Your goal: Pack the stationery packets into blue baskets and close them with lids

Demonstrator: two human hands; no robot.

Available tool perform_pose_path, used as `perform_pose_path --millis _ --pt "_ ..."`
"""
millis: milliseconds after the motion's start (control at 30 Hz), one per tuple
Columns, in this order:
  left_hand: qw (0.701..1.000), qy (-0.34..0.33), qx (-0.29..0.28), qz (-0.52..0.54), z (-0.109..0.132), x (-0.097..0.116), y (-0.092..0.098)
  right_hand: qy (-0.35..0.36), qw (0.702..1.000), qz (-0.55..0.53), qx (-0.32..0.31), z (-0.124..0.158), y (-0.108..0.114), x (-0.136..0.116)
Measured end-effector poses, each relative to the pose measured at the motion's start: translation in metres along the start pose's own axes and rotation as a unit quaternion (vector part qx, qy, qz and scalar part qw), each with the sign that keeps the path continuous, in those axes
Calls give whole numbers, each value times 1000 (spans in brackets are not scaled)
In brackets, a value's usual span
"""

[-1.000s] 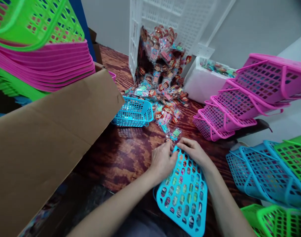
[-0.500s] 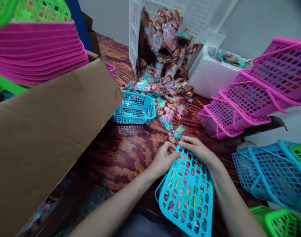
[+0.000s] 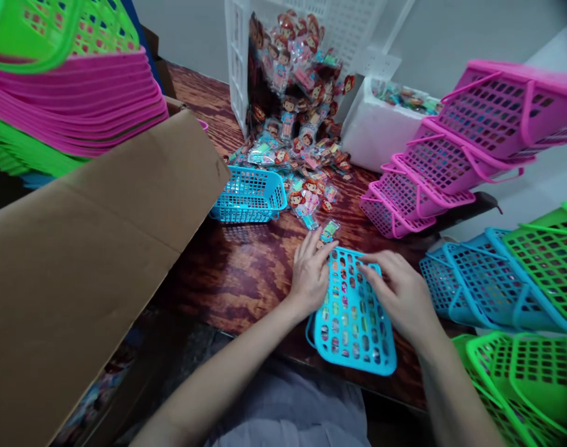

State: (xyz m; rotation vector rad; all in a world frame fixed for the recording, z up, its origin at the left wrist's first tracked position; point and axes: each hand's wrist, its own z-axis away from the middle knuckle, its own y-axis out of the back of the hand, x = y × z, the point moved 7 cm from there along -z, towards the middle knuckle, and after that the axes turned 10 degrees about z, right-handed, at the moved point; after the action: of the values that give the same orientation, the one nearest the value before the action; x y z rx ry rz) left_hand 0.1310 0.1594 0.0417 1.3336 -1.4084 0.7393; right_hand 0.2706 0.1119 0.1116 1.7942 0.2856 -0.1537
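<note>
A blue plastic basket point(image 3: 353, 347) lies in front of me, its flat, slotted face up. Colourful packets show through the slots, and a thin handle sticks out on the left. My left hand point(image 3: 311, 273) touches the basket's far left corner with fingers stretched out and apart. Over the far right part of the same face, my right hand point(image 3: 399, 292) has its fingers curled, thumb and forefinger close together; anything between them is hidden. Just beyond the basket lies a small bagged figure packet point(image 3: 330, 231).
An open blue basket point(image 3: 253, 194) stands behind a large cardboard box flap point(image 3: 102, 248). Bagged dolls point(image 3: 288, 118) spill from a white crate point(image 3: 237, 62). Pink baskets point(image 3: 479, 143), blue baskets point(image 3: 479, 273) and green baskets point(image 3: 520, 366) stack at right, near a white foam box point(image 3: 376, 133).
My left hand has opened out along the basket's left corner. My right hand has drawn back over the slotted face and curled. The view has shifted slightly to the right.
</note>
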Motion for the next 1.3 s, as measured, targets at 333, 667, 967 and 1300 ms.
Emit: perform_pose_path --millis 333,667,967,1300 --pt "934 -216 -228 -170 41 58 -16 52 992 111 -1 139 -31 -16" --pt "859 -311 -348 -209 94 44 -30 85 977 128 146 144 -46 -12" --pt "919 -258 -258 -147 74 53 -10 -5 991 22 135 151 -18 -10" --pt "989 65 -136 -1 -64 -16 2 -395 784 -450 164 154 -54 72"
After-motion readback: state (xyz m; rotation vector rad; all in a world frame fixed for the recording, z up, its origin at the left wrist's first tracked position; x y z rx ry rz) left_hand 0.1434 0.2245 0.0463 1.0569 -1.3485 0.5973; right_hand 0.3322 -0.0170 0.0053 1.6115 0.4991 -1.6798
